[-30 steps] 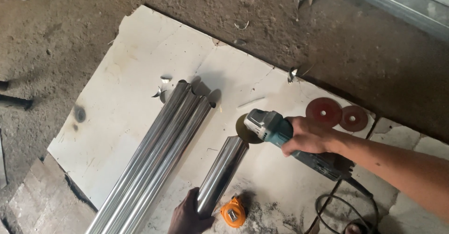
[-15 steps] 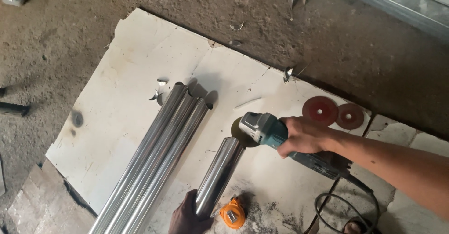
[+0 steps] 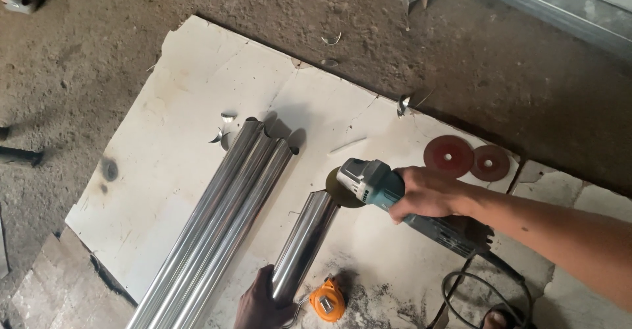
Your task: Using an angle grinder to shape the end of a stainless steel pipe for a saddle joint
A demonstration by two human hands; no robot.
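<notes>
My right hand (image 3: 429,193) grips a teal and grey angle grinder (image 3: 378,183). Its disc (image 3: 340,189) touches the far end of a short shiny steel tube (image 3: 304,242) lying on a white board (image 3: 171,92). At the bottom edge of the view, my left hand (image 3: 261,303) holds the near end of that tube down. Three long steel tubes (image 3: 220,220) lie side by side just left of the short one, their far ends cut in curves.
An orange tape measure (image 3: 327,302) lies beside my left hand. Two red grinding discs (image 3: 466,158) sit on the board's far right. The grinder's black cable (image 3: 474,289) coils at lower right. Small metal offcuts (image 3: 222,126) lie near the tube ends. Dirt floor surrounds the board.
The grinder has shifted left and slightly down, bringing its disc from beside the short tube's end onto it. My left hand stays on the tube.
</notes>
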